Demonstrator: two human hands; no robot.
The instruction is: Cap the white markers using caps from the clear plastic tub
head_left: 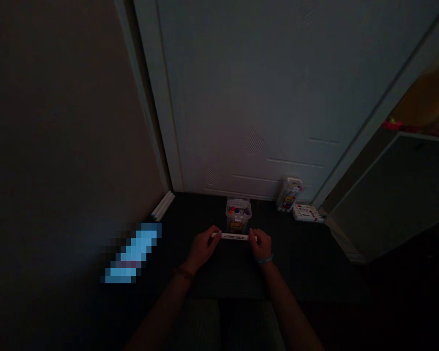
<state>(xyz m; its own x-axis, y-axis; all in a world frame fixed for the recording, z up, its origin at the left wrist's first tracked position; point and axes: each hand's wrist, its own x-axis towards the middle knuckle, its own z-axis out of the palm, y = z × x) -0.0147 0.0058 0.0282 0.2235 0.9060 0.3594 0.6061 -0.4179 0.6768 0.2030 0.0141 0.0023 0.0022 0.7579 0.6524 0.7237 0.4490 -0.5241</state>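
In dim light I hold a white marker pen [234, 236] crosswise in front of me, low over a dark floor. My left hand [202, 248] is closed on its left end and my right hand [261, 244] is closed on its right end. Just beyond the marker stands a small clear tub [238, 215] with several coloured markers in it.
A pale closed door [263, 97] rises straight ahead, with a wall on the left. A second marker tub [289, 194] and a flat pack of markers [307, 213] lie at the door's foot. A dark cabinet [391, 195] stands at right. White sticks [162, 206] lean at left.
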